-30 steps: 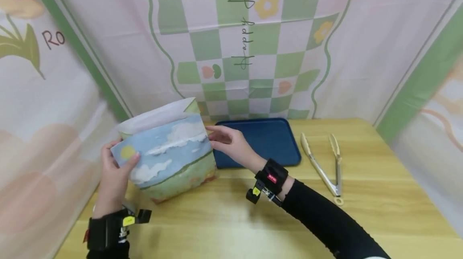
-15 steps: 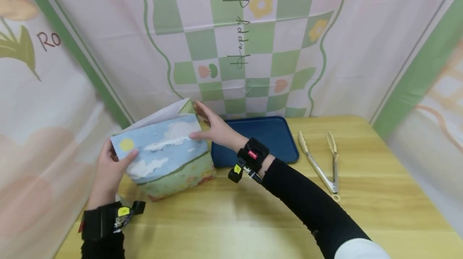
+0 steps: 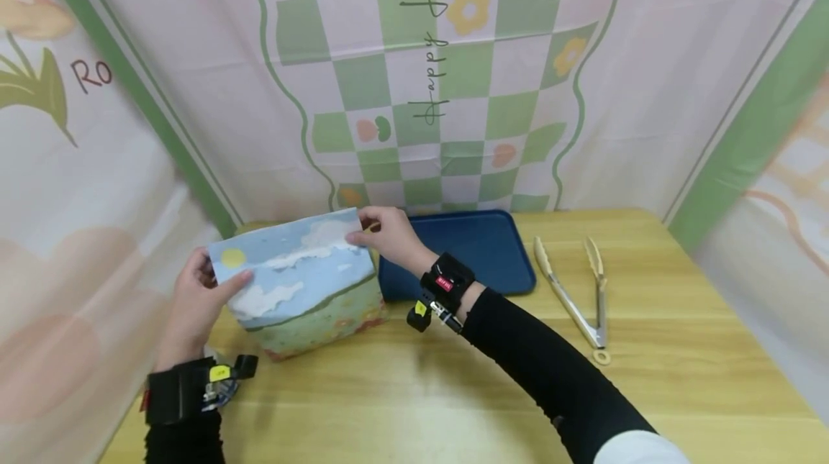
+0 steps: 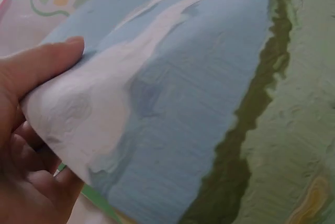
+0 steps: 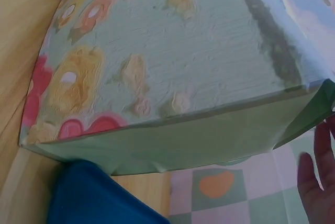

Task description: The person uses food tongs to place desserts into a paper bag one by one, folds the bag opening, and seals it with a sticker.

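Observation:
A paper bag [image 3: 304, 298] printed with a blue sky, white clouds, a yellow sun and a flowery meadow stands tilted at the left of the table. My left hand [image 3: 194, 306] holds its upper left edge, thumb on the printed front and fingers behind. The upper right corner is pinched by my right hand [image 3: 393, 239]. Close up in the left wrist view, the left thumb [image 4: 49, 60] presses the clouded front of the bag [image 4: 167, 98]. In the right wrist view the bag's green side panel [image 5: 157, 143] shows, with right-hand fingers [image 5: 322, 156] at its top end.
Just right of the bag, a dark blue tray [image 3: 463, 252] lies on the wooden table [image 3: 440, 392]. Farther right are metal tongs [image 3: 583, 306] with cream tips, spread apart. A printed curtain [image 3: 453, 75] hangs behind the table.
The bag's white inside, visible earlier, no longer shows above the front edge. My right hand went from the bag's side up to its top corner, while the left kept its hold.

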`<state>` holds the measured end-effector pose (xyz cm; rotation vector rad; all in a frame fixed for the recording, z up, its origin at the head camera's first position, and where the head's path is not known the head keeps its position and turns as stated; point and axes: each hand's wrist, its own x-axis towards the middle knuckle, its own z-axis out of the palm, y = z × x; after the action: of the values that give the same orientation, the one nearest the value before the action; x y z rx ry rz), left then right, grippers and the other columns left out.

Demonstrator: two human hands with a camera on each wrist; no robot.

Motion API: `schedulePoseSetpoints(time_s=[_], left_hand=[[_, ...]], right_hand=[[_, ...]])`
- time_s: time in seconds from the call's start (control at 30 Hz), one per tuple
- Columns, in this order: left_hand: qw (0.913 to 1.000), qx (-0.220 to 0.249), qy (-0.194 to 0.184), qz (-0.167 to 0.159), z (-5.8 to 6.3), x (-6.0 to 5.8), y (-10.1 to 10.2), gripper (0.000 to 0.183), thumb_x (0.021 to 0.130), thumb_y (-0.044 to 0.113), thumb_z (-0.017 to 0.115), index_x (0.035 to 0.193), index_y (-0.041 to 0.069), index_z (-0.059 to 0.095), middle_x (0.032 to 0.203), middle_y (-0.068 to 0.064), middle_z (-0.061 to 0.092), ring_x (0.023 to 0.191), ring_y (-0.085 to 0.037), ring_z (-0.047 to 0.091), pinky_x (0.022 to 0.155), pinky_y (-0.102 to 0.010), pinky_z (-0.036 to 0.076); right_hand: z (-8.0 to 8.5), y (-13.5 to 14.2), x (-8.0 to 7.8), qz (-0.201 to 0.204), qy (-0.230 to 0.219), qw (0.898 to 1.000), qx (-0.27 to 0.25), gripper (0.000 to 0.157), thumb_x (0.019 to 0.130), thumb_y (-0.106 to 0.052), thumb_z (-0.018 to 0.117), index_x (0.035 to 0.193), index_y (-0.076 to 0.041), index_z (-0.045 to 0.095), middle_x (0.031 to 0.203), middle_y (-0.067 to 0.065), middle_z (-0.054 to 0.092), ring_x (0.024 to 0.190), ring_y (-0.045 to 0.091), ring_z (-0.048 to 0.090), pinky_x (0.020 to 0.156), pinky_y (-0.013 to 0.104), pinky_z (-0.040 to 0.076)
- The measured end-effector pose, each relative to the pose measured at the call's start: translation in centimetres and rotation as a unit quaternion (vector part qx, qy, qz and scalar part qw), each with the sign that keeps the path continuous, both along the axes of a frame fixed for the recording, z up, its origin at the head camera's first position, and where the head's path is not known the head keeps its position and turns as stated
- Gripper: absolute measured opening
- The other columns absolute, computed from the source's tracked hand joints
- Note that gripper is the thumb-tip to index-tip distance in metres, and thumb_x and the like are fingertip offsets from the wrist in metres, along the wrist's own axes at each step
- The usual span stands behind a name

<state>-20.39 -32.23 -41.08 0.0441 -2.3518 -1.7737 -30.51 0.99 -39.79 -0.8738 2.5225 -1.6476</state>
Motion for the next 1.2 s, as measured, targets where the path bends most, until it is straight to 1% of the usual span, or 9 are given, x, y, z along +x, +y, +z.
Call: schedulePoseSetpoints(time_s=[0.23, 0.43, 0.53, 0.63, 0.73, 0.83, 0.97, 1.1, 1.2], left_hand=[[0.9998, -0.017, 0.010, 0.000, -0.5, 0.0, -0.1, 0.051, 0.088, 0.021, 0.074, 0.132, 0.018, 0.049, 0.106, 0.007, 0.062, 0.089, -0.007, 0.058, 0.070, -0.017, 0.050], [0.9962, 0.044, 0.058, -0.047, -0.9, 0.2, -0.3, 0.054, 0.094, 0.005, 0.062, 0.144, 0.013, 0.041, 0.117, 0.010, 0.063, 0.098, -0.004, 0.060, 0.080, -0.012, 0.051], [0.9930, 0.066, 0.079, -0.058, -0.8, 0.2, -0.2, 0.050, 0.094, -0.001, 0.059, 0.141, 0.010, 0.045, 0.113, 0.008, 0.065, 0.096, -0.005, 0.060, 0.079, -0.013, 0.051], [0.9923, 0.062, 0.092, -0.056, -0.5, 0.3, -0.1, 0.045, 0.093, -0.005, 0.058, 0.134, 0.009, 0.049, 0.109, 0.007, 0.065, 0.092, -0.003, 0.059, 0.077, -0.014, 0.051], [0.9935, 0.050, 0.091, -0.047, -0.3, 0.4, -0.1, 0.040, 0.092, -0.006, 0.059, 0.128, 0.008, 0.052, 0.106, 0.007, 0.066, 0.090, -0.002, 0.060, 0.075, -0.013, 0.052], [0.9966, 0.032, 0.070, -0.030, -0.3, 0.4, -0.1, 0.037, 0.091, -0.002, 0.064, 0.125, 0.009, 0.053, 0.106, 0.009, 0.067, 0.093, -0.004, 0.061, 0.076, -0.013, 0.053], [0.9987, -0.012, 0.049, 0.013, -0.5, 0.3, 0.0, 0.036, 0.089, 0.003, 0.069, 0.123, 0.008, 0.056, 0.109, 0.009, 0.067, 0.095, -0.005, 0.063, 0.075, -0.014, 0.054], [0.9934, -0.057, 0.089, 0.044, -0.9, 0.2, 0.5, 0.029, 0.087, 0.000, 0.069, 0.116, 0.002, 0.063, 0.103, 0.008, 0.066, 0.089, -0.005, 0.062, 0.069, -0.014, 0.053], [0.9866, -0.068, 0.144, 0.037, -1.4, 0.0, 1.0, 0.022, 0.087, -0.006, 0.067, 0.109, -0.003, 0.068, 0.095, 0.008, 0.064, 0.085, -0.006, 0.059, 0.066, -0.014, 0.050]], right_hand=[[-0.1, 0.0, 0.4, 0.012, -0.015, 1.000, 0.012, 0.027, 0.090, -0.036, 0.069, 0.107, -0.016, 0.060, 0.106, 0.000, 0.058, 0.084, 0.015, 0.057, 0.066, 0.029, 0.047], [-0.3, -0.4, 0.5, 0.018, 0.015, 1.000, -0.006, 0.037, 0.093, -0.030, 0.067, 0.085, -0.005, 0.041, 0.069, 0.004, 0.038, 0.063, 0.015, 0.051, 0.057, 0.025, 0.035], [-0.4, -0.6, 0.6, 0.008, 0.032, 0.999, -0.014, 0.037, 0.093, -0.029, 0.067, 0.079, -0.009, 0.039, 0.062, 0.002, 0.037, 0.054, 0.017, 0.043, 0.054, 0.025, 0.030], [-0.4, -0.7, 0.6, -0.002, 0.045, 0.999, -0.012, 0.034, 0.092, -0.028, 0.068, 0.076, -0.013, 0.042, 0.059, 0.001, 0.044, 0.052, 0.017, 0.041, 0.053, 0.024, 0.029], [-0.4, -0.7, 0.6, -0.011, 0.059, 0.998, -0.006, 0.034, 0.092, -0.028, 0.069, 0.075, -0.013, 0.043, 0.057, 0.002, 0.040, 0.051, 0.017, 0.035, 0.053, 0.023, 0.027], [-0.4, -0.8, 0.6, -0.016, 0.067, 0.998, -0.001, 0.033, 0.091, -0.028, 0.069, 0.075, -0.014, 0.044, 0.058, 0.002, 0.036, 0.051, 0.016, 0.034, 0.054, 0.023, 0.027], [-0.3, -0.8, 0.7, -0.020, 0.070, 0.997, 0.001, 0.021, 0.091, -0.027, 0.070, 0.079, -0.016, 0.056, 0.063, 0.001, 0.053, 0.054, 0.013, 0.045, 0.055, 0.022, 0.033], [-0.2, -0.8, 0.7, -0.010, 0.071, 0.997, -0.009, 0.007, 0.089, -0.024, 0.072, 0.092, -0.018, 0.070, 0.084, -0.001, 0.069, 0.065, 0.012, 0.058, 0.059, 0.021, 0.045], [-0.3, -0.6, 0.5, 0.009, 0.077, 0.997, -0.018, 0.012, 0.090, -0.019, 0.071, 0.102, -0.020, 0.073, 0.093, -0.001, 0.070, 0.067, 0.012, 0.058, 0.060, 0.022, 0.046]])
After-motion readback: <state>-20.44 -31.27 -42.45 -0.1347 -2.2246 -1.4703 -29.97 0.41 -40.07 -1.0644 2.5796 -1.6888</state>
